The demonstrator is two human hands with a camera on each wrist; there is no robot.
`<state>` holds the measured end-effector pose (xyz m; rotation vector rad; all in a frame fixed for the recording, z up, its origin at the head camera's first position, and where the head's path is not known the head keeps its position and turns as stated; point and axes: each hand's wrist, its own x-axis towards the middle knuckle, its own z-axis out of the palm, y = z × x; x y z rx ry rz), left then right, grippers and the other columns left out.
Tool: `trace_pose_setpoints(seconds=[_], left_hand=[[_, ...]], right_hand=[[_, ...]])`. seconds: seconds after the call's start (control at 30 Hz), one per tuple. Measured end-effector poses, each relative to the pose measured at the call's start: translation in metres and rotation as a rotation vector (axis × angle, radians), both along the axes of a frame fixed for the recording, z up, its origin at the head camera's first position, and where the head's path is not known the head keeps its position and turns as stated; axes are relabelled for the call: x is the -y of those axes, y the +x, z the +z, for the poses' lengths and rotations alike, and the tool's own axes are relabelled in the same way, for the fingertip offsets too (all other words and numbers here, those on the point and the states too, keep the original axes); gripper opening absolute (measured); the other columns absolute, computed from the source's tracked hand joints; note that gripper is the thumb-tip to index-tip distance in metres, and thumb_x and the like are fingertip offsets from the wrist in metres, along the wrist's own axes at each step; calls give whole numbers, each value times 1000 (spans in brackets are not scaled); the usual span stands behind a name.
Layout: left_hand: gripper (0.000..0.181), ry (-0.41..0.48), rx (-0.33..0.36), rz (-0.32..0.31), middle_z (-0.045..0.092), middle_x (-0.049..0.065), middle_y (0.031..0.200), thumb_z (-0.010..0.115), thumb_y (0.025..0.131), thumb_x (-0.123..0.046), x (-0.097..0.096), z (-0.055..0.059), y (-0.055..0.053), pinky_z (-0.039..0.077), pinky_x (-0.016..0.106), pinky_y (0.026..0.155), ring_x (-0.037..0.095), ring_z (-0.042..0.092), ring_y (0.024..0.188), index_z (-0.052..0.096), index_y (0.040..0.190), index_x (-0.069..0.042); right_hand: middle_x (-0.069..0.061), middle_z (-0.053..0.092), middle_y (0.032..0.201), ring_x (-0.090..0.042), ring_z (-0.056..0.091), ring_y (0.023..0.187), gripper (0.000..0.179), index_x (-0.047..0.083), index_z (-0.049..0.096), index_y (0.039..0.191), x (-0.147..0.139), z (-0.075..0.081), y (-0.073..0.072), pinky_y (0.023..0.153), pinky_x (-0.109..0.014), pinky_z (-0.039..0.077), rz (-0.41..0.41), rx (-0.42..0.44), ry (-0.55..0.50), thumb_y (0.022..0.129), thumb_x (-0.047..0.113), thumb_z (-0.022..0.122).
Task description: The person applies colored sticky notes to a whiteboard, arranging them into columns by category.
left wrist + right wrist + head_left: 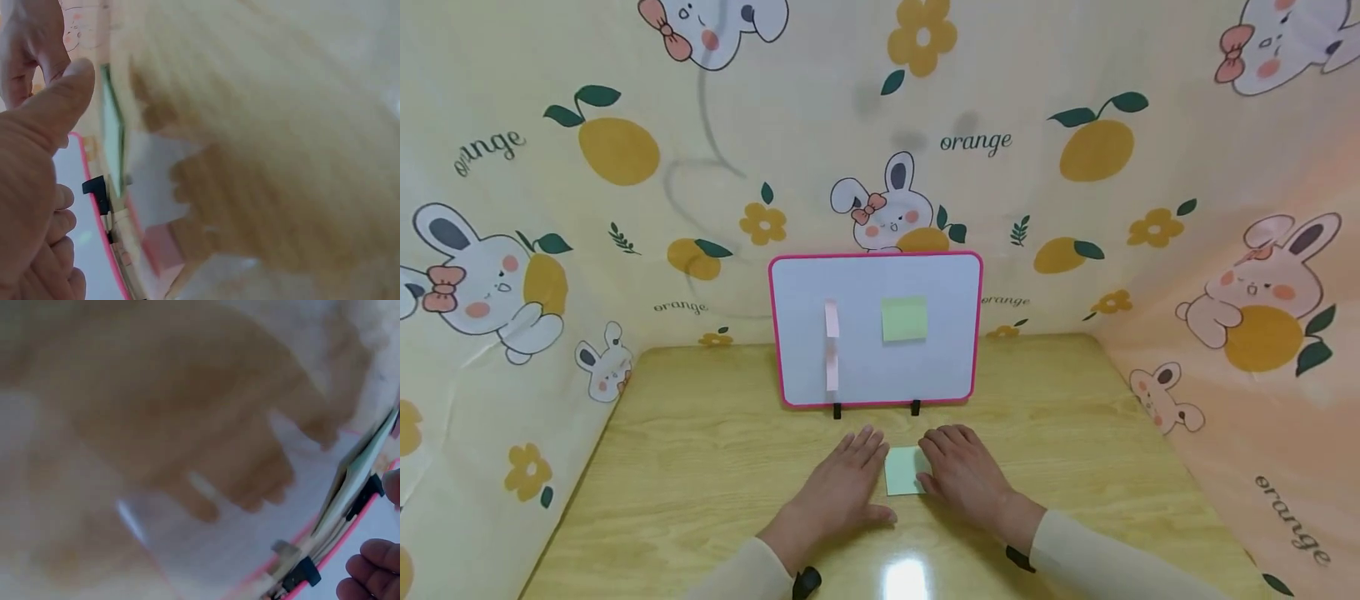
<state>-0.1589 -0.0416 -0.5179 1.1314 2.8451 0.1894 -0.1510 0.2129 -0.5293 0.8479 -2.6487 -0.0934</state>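
A pale green sticky note pad [904,471] lies on the table in front of the whiteboard, seen nearly edge-on in both wrist views. My left hand [842,483] is at the pad's left side, palm down, fingers stretched forward and thumb spread toward the right. On the other side my right hand [966,475] overlaps the pad's right edge in the head view, its fingers loosely bent and its thumb apart from them. The right wrist view shows only some of those fingers [375,569], with nothing between them and the thumb.
A pink-framed whiteboard [857,333] stands behind the hands on black feet [915,407]. It bears a green sticky note [904,319] and two narrow pink paper strips [832,371], one above the other. Printed cloth [820,108] surrounds the wooden table [700,467] at back and sides.
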Motion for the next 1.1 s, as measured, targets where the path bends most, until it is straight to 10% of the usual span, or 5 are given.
trace_pose_setpoints(seconds=[1.1], left_hand=[[107, -69, 78, -22, 39, 12, 169, 59, 89, -80, -9, -16, 2, 28, 43, 131, 26, 33, 159, 40, 162, -5]], right_hand=[[1, 71, 114, -19, 65, 111, 40, 13, 71, 110, 7, -12, 22, 102, -42, 54, 90, 42, 61, 97, 52, 71]])
